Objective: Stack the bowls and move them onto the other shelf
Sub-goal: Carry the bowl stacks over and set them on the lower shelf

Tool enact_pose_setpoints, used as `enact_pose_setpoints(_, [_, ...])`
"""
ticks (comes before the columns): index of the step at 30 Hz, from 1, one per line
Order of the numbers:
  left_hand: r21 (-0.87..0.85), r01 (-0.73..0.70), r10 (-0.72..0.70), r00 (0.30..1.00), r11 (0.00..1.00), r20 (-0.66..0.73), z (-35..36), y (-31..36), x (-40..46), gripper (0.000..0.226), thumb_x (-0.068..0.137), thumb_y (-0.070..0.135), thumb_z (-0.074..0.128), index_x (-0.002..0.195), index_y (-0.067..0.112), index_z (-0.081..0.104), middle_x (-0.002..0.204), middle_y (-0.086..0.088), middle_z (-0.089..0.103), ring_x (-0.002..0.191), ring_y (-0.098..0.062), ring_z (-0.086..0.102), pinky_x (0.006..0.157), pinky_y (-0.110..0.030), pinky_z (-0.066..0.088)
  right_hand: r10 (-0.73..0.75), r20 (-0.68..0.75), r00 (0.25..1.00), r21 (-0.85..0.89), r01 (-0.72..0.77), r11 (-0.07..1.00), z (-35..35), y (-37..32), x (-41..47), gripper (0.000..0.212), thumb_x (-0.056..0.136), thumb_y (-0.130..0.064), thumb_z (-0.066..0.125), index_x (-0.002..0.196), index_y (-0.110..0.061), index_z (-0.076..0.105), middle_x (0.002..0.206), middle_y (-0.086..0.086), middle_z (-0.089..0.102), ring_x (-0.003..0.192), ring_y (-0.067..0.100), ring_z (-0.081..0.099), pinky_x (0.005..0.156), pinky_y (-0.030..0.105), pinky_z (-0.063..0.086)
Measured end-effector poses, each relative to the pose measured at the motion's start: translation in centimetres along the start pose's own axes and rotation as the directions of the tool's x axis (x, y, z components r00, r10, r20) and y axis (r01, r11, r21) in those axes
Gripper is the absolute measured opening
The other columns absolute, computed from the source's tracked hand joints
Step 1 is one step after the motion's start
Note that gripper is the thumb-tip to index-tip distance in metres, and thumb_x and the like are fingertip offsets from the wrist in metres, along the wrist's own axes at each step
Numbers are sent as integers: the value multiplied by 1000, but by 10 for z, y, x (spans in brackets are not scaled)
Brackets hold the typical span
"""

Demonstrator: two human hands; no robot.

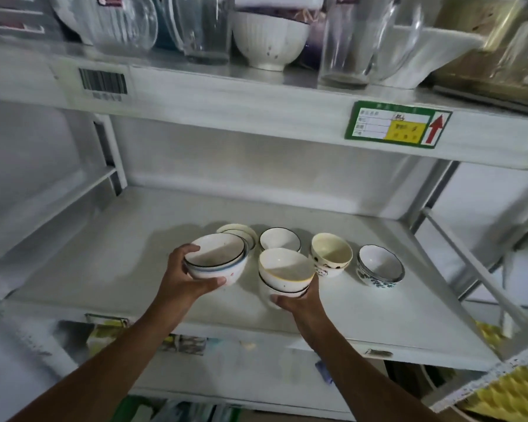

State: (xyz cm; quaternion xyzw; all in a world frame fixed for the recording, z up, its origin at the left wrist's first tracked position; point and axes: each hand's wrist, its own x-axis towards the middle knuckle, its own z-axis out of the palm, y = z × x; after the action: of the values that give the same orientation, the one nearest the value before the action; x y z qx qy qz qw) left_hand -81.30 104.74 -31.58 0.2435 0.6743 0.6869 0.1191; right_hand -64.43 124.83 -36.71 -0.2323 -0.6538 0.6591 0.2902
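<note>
Several small bowls stand on the white middle shelf [104,269]. My left hand [186,278] grips a short stack of white bowls with blue rims [215,257], lifted and tilted slightly. My right hand [299,303] holds from below a second stack topped by a yellow-rimmed bowl [284,266]. Behind them sit a pale small dish stack [238,231] and a black-rimmed white bowl [279,239]. To the right stand a cream bowl with dark spots [331,254] and a blue-patterned bowl stack [380,266].
The upper shelf [195,95] carries glass jugs [201,25], a ribbed white bowl [269,41] and other glassware, with a green and yellow label [393,124] on its edge. Yellow foam [509,400] lies at the lower right. Packaged goods sit below.
</note>
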Motion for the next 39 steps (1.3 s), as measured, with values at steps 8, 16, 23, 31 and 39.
enact_pose_setpoints(8, [130, -70, 69, 998, 989, 12, 0, -58, 10, 86, 41, 35, 89, 116, 22, 48, 130, -2, 43, 123, -18, 46, 103, -32, 42, 22, -101, 995, -92, -32, 995, 11, 34, 16, 92, 51, -2, 95, 130, -22, 52, 121, 5, 70, 108, 23, 69, 80, 29, 57])
enact_pose_setpoints(16, [224, -142, 125, 988, 964, 89, 2, -81, 20, 85, 41, 44, 84, 114, 25, 47, 126, 5, 38, 117, 4, 43, 100, -5, 35, -23, -126, 992, -144, 5, 990, 17, 32, 26, 100, 42, -10, 94, 132, -7, 51, 121, 13, 69, 108, 30, 68, 90, 42, 58])
enact_pose_setpoints(23, [250, -177, 141, 977, 952, 158, -1, -90, 17, 88, 41, 43, 86, 116, 17, 48, 131, 7, 35, 120, 2, 41, 102, -12, 38, -14, -127, 992, -194, -11, 981, 15, 31, 22, 102, 46, -3, 94, 135, -13, 46, 128, 7, 63, 114, 18, 65, 93, 34, 56])
enact_pose_setpoints(31, [265, -175, 136, 978, 948, 161, -1, -97, 13, 86, 46, 44, 84, 117, 11, 49, 129, -1, 38, 120, -6, 41, 101, -4, 32, -38, -135, 990, -309, -6, 951, 5, 31, 25, 93, 42, 0, 97, 126, -10, 57, 121, 9, 68, 108, 26, 67, 92, 41, 57])
enact_pose_setpoints(39, [275, -147, 89, 973, 950, 215, 4, -107, 17, 89, 45, 45, 84, 121, 20, 44, 129, 15, 31, 124, 15, 33, 101, 0, 28, 6, -162, 987, -293, -54, 955, 7, 29, 20, 103, 42, -4, 95, 134, -8, 49, 130, 11, 62, 118, 26, 61, 100, 46, 52])
